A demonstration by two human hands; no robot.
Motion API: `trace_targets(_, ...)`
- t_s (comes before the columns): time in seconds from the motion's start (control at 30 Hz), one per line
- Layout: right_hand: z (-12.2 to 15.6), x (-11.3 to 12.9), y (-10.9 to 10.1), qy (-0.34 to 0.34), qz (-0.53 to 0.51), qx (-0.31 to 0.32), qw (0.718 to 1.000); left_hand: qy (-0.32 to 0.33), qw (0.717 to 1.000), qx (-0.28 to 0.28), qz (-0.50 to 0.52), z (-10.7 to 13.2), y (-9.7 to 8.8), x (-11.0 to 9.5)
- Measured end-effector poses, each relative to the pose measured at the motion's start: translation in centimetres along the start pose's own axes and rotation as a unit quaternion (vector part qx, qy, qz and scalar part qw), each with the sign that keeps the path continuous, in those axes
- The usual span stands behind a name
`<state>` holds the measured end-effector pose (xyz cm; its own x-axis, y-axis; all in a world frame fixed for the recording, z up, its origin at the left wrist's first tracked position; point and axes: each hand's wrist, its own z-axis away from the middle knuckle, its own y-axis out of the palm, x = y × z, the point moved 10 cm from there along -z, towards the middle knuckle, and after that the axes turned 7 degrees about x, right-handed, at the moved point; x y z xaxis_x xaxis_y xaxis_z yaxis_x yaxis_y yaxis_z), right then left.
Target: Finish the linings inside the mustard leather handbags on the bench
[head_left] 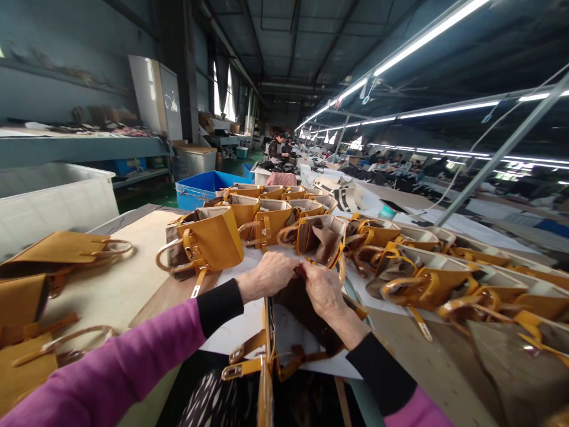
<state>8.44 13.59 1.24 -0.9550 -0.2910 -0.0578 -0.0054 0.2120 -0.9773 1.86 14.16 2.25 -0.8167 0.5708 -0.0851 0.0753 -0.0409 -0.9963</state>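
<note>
A mustard-yellow handbag with a dark brown inside point(306, 317) lies on its side at the table's near edge, its straps and metal buckle point(233, 371) pointing toward me. My left hand point(270, 275) and my right hand point(326, 292) meet at the bag's far edge, fingers pinched together on the brown lining. What exactly sits between the fingertips is too small to make out. Just beyond my left hand stands another handbag point(217, 240), upright, with a rolled handle and hanging strap. Behind my right hand, a handbag point(320, 237) gapes with its lining pushed up.
Rows of similar handbags point(427, 284) fill the table's right side and far end. More bag pieces point(57, 252) lie at left. A blue bin point(208, 184) and a white tub point(57, 193) stand beyond the table. A person point(278, 148) works far back.
</note>
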Motion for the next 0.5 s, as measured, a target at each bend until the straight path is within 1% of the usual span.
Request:
trace_targets(0.1, 0.4, 0.3, -0.2, 0.007, 0.019, 0.006, 1.000, 0.014, 1.000, -0.004, -0.013, -0.3, 0.1, -0.2)
trace_targets(0.2, 1.8, -0.8, -0.4, 0.022, 0.047, 0.014, 0.999, 0.010, 1.000, 0.005, -0.014, -0.5, 0.4, 0.0)
trace_targets(0.27, 3.4, -2.5, -0.4, 0.039, 0.065, 0.019, 0.997, 0.007, 1.000, 0.004, -0.010, -0.5, 0.5, 0.2)
trace_targets(0.37, 6.5, -6.3, 0.0, 0.078, 0.082, 0.031, 0.993, -0.001, 1.000, 0.004, -0.010, -0.5, 0.6, 0.5)
trace_targets(0.43, 8.2, -8.8, 0.5, 0.104, 0.061, 0.033, 0.992, -0.003, 1.000, 0.001, -0.007, -0.6, 0.6, 0.7)
trace_targets(0.5, 9.3, -10.2, 1.0, 0.108, 0.021, 0.021, 0.994, -0.001, 1.000, -0.003, -0.005, -0.6, 0.5, 0.7)
